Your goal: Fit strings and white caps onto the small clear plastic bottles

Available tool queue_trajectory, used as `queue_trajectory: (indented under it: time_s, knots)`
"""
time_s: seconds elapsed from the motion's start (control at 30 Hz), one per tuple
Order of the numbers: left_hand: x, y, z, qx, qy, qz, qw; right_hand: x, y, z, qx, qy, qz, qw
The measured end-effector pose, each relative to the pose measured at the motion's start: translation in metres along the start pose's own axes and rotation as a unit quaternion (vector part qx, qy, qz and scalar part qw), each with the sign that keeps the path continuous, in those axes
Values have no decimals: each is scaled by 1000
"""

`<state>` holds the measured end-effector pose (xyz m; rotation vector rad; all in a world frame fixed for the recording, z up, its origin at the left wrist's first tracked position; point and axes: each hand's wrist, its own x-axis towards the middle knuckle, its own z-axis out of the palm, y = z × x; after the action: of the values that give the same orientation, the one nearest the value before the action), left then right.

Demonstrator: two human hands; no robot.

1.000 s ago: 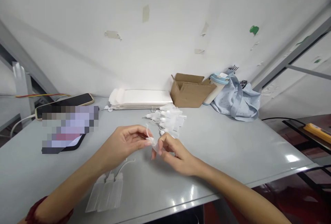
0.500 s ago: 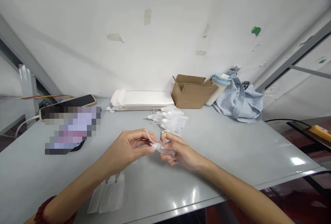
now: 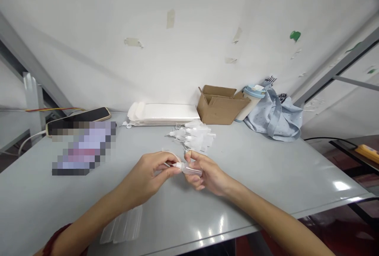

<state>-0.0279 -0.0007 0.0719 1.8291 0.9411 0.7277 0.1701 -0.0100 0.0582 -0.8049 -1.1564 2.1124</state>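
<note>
A small translucent squeeze bottle point(image 3: 194, 170) with a white nozzle lies nearly level between my hands, just above the table. My right hand point(image 3: 209, 174) wraps its fingers round the bottle's body. At the nozzle end, the thumb and fingers of my left hand point(image 3: 152, 172) are pinched together, partly hiding the tip. A thin pale strap loops over the left fingers. Beyond my hands, a pile of similar bottles point(image 3: 197, 135) with white nozzles lies on the table. Several more clear bottles point(image 3: 122, 226) lie side by side near the front edge, their upper ends hidden behind my left forearm.
Flat white boxes point(image 3: 166, 112) are stacked by the wall, beside an open cardboard box point(image 3: 219, 110). A lidded cup point(image 3: 250, 100) and a light blue cloth bag point(image 3: 274, 118) stand at the right. Two phones, one black point(image 3: 91, 117), lie on the grey table point(image 3: 266, 177) at left.
The bottle has tilted slightly closer to level. My left hand has shifted a little, and its forearm now covers the upper ends of the front bottles.
</note>
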Motion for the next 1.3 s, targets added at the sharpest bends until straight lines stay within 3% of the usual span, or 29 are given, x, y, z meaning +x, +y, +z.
queue_trajectory:
  time_s: [0.13, 0.4, 0.63, 0.8, 0.9, 1.0, 1.07, 1.17, 1.3]
  knots:
    - [0, -2, 1, -14, 1, 32, 999, 2, 0, -1, 30, -4, 19, 999]
    - [2, 3, -1, -21, -74, -128, 989, 2, 1, 1, 2, -10, 19, 1000]
    - [0, -3, 4, 25, -19, -13, 999, 3, 0, -2, 17, -6, 19, 1000]
    - [0, 4, 5, -14, -68, -51, 996, 4, 3, -3, -6, -9, 26, 1000]
    - [0, 6, 3, -43, -52, -78, 995, 4, 5, -1, -55, 34, -15, 998]
    - [1, 2, -1, -52, -13, -116, 992, 4, 5, 0, -176, 105, -95, 974]
    - [3, -3, -3, -48, -4, -137, 989, 4, 5, -1, -291, 149, -157, 932]
    - [5, -8, -2, -13, 0, -100, 995, 4, 7, -5, -387, 175, -196, 884]
    - [6, -9, 2, 95, 35, 14, 995, 5, 8, -7, -369, 170, -164, 899]
